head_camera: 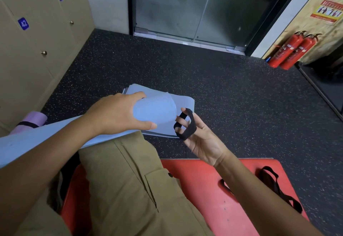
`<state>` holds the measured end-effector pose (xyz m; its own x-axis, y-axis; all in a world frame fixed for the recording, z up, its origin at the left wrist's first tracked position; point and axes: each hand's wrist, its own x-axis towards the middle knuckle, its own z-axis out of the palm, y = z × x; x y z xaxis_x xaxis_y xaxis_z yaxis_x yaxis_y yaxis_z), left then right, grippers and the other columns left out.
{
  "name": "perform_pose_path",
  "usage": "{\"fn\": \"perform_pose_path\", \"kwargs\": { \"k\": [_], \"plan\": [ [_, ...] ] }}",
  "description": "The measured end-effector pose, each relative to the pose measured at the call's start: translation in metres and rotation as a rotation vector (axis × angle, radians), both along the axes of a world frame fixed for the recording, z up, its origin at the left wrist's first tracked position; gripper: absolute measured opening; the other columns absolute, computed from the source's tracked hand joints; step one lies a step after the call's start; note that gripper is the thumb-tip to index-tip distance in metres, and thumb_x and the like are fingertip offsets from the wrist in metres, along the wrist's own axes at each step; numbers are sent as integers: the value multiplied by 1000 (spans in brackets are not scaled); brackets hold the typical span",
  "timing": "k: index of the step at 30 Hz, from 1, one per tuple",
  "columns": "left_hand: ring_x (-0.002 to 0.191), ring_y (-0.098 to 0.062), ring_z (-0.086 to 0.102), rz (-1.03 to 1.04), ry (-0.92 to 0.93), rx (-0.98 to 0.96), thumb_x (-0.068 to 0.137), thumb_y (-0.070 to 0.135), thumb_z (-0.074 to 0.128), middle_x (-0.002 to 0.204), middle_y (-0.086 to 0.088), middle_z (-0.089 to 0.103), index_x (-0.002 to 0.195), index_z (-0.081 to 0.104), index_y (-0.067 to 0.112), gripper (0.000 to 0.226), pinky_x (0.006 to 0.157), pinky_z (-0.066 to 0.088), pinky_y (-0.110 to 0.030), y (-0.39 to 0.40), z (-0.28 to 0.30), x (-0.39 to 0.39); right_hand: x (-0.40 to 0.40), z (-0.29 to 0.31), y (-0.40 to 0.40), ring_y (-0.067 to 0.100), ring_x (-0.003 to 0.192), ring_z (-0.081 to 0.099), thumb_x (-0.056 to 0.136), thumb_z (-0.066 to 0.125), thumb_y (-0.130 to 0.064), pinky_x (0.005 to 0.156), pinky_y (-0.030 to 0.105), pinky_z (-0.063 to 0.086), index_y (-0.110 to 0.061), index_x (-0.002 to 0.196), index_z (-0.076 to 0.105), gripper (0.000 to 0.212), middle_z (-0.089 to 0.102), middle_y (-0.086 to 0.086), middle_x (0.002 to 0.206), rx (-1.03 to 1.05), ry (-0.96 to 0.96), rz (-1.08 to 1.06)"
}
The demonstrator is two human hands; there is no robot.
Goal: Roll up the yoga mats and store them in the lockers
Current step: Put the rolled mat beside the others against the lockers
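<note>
A rolled light-blue yoga mat [157, 109] lies across my lap, running from the lower left up to the middle. My left hand [118, 113] grips its far end, fingers and thumb curled round the roll. Just right of that end, my right hand [200, 137] has a black elastic strap [187, 126] stretched over its spread fingers, palm up. A rolled purple mat [34, 119] with a black strap round it lies by the lockers [27, 50] at the left. I sit on a flat red mat [213, 189].
More light-blue mats [183, 104] lie flat on the speckled black floor ahead. Another black strap [278, 187] rests on the red mat. Locker doors 41 and 42 are closed. A glass door [194, 7] stands ahead, two red fire extinguishers [293, 50] at the right wall.
</note>
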<state>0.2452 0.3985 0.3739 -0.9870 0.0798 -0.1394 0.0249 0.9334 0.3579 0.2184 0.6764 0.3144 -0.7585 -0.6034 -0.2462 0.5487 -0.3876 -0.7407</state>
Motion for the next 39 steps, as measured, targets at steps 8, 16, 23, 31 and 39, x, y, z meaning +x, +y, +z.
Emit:
{"fn": "perform_pose_path", "kwargs": {
  "k": [8, 16, 23, 31, 39],
  "plan": [
    [88, -24, 61, -31, 17, -41, 58, 95, 53, 94, 13, 63, 115, 45, 46, 76, 76, 51, -38, 3, 3, 1, -10, 18, -13, 32, 109, 60, 59, 100, -15, 106, 52, 49, -23, 138, 51, 93, 39, 21, 149, 60, 144, 21],
    [89, -25, 61, -49, -3, -110, 61, 94, 57, 96, 12, 64, 114, 45, 43, 75, 76, 50, -38, 9, 6, 2, -16, 46, -33, 16, 106, 52, 69, 86, -15, 103, 48, 49, -31, 135, 47, 78, 53, -8, 124, 404, 460, 152],
    [93, -21, 58, -15, -60, -12, 39, 105, 51, 101, 15, 60, 126, 44, 49, 103, 72, 43, -37, 8, 8, 4, -25, 59, -51, 12, 98, 57, 79, 80, 6, 87, 30, 54, -22, 135, 48, 70, 54, 2, 121, 536, 578, 281],
    [107, -26, 59, 34, -96, 43, 38, 101, 53, 115, 9, 60, 135, 42, 43, 113, 83, 45, -39, 6, 13, 5, -40, 66, -60, 24, 93, 61, 81, 67, 18, 77, 34, 53, -21, 124, 51, 60, 56, 3, 116, 526, 539, 446],
    [101, -20, 56, 56, -96, 111, 44, 96, 61, 111, 21, 50, 133, 41, 48, 103, 81, 42, -37, 2, 9, 4, -50, 72, -59, 18, 90, 61, 83, 61, 21, 75, 21, 50, -11, 136, 45, 64, 61, 10, 111, 651, 590, 558]
  ]
}}
